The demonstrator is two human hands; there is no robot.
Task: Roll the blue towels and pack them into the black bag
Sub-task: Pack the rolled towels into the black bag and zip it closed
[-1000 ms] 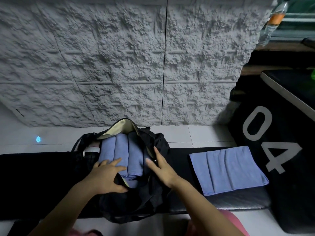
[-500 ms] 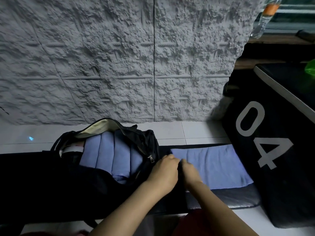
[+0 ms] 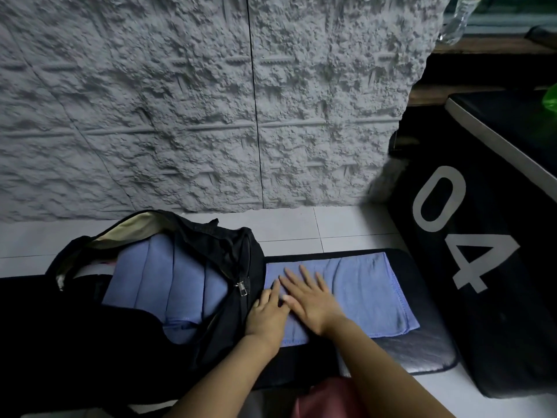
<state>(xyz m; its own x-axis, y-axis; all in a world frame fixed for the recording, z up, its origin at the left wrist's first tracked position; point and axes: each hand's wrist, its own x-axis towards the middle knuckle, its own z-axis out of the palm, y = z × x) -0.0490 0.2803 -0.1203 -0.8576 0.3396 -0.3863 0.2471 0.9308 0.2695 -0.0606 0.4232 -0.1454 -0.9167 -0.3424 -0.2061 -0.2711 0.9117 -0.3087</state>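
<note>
1. towel (image 3: 361,291): flat on mat (image 3: 422,351), long axis l–r, running right from hands.
2. r. hand (image 3: 310,300): flat, spread, pressing towel's left end; l. hand (image 3: 266,315): straight-fingered at edge by bag (image 3: 229,251), gripping nothing.

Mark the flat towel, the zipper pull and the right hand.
flat towel (image 3: 367,294), head view, bare middle of cloth.
zipper pull (image 3: 242,288), head view, its metal tab.
right hand (image 3: 310,300), head view, back of the hand.
</note>
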